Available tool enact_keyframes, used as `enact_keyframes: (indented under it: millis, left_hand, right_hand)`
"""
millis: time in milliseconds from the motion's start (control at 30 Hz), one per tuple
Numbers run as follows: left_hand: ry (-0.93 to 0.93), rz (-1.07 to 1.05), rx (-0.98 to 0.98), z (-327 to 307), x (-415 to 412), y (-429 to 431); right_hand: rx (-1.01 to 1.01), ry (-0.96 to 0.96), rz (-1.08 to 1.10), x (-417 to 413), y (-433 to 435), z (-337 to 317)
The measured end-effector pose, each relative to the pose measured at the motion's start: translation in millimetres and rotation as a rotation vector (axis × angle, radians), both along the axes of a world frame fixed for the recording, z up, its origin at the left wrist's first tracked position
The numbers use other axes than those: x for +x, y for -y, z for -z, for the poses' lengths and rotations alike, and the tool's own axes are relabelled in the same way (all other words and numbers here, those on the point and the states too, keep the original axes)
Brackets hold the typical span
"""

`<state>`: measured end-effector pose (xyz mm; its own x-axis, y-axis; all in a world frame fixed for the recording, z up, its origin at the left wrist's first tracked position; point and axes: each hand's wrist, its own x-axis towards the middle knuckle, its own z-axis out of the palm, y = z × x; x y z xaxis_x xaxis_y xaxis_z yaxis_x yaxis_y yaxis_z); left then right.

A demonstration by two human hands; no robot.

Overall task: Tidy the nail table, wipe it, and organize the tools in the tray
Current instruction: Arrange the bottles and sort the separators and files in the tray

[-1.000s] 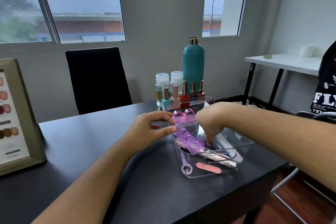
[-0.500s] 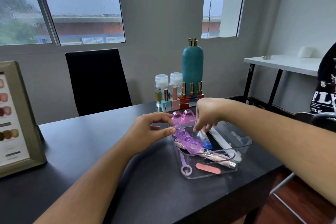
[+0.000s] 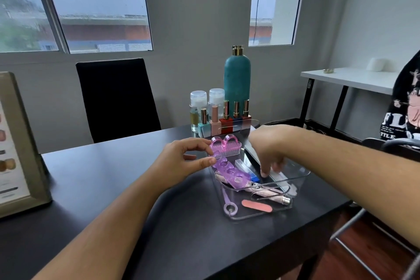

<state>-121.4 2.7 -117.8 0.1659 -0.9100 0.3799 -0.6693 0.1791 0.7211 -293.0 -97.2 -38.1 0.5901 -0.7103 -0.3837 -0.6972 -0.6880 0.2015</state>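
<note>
Since half a second ago the right hand has dropped from above the tray's far end back down inside it, fingers now pointing down and touching a long white file by the right wall; whether they grip it I cannot tell; the left hand has stayed at the tray's left rim.

Largest first: the black table carries everything; a black chair stands behind its far edge; a framed nail chart leans at the left edge; a tall teal bottle stands at the far right corner, with two clear bottles just left of it and a row of polish bottles in front.

The clear tray sits near the right edge, its near end toward the front edge; the left hand pinches narrowly, thumb and forefinger closed on the far end of the purple toe separator, which lies along the left wall; a pink brush sits at the tray's far left corner, just beyond that hand; a clear block with a blue end lies between the separator and the right fingers; scissors and a pink-handled tool lie across the middle; a small pink file and a purple ring-ended stick rest at the near end.
</note>
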Motion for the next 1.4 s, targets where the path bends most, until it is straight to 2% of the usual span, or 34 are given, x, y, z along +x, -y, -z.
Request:
enact_keyframes:
  millis: [100, 200, 333, 433, 533, 733, 833, 933, 1133, 1300, 1400]
  left_hand:
    - [0.003, -0.005, -0.003, 0.1, 0.4, -0.7]
    - [0.007, -0.004, -0.008, 0.9, 0.7, -0.5]
    - [0.015, -0.011, -0.008, 1.6, 1.5, 0.4]
    - [0.025, -0.008, -0.010, 2.1, 1.4, 0.7]
    - [0.024, -0.005, -0.013, 1.3, 1.1, 0.5]
    - [0.014, -0.010, -0.017, 2.4, 1.6, 0.3]
    - [0.022, -0.014, -0.012, 1.4, 1.1, 1.0]
    - [0.018, -0.011, -0.012, 1.2, 2.0, 0.7]
    - [0.013, -0.005, -0.009, 0.7, 1.0, -0.1]
    - [0.012, -0.003, -0.009, 1.3, 1.1, 0.9]
    - [0.011, -0.002, -0.009, 1.6, 1.7, 1.3]
  right_hand:
    - [-0.006, 0.040, -0.041, -0.8, 2.2, 2.0]
    - [0.127, 0.050, -0.043, -5.6, 1.4, -4.7]
    - [0.204, -0.100, -0.058, -9.2, -4.0, -8.9]
    - [0.128, -0.129, -0.168, -5.3, -11.6, 3.7]
    - [0.127, -0.076, -0.203, -4.5, -13.6, 4.7]
    - [0.366, 0.114, -0.110, -7.0, -5.8, -18.0]
    - [0.435, 0.137, -0.082, -9.0, -2.2, -29.2]
    - [0.435, 0.104, -0.078, -15.5, 2.9, -36.5]
    - [0.419, -0.081, -0.082, -35.7, 10.1, -64.1]
    - [0.291, -0.087, -0.020, -48.3, 14.9, -89.0]
    - [0.207, -0.057, -0.008, -40.3, 16.2, -79.2]
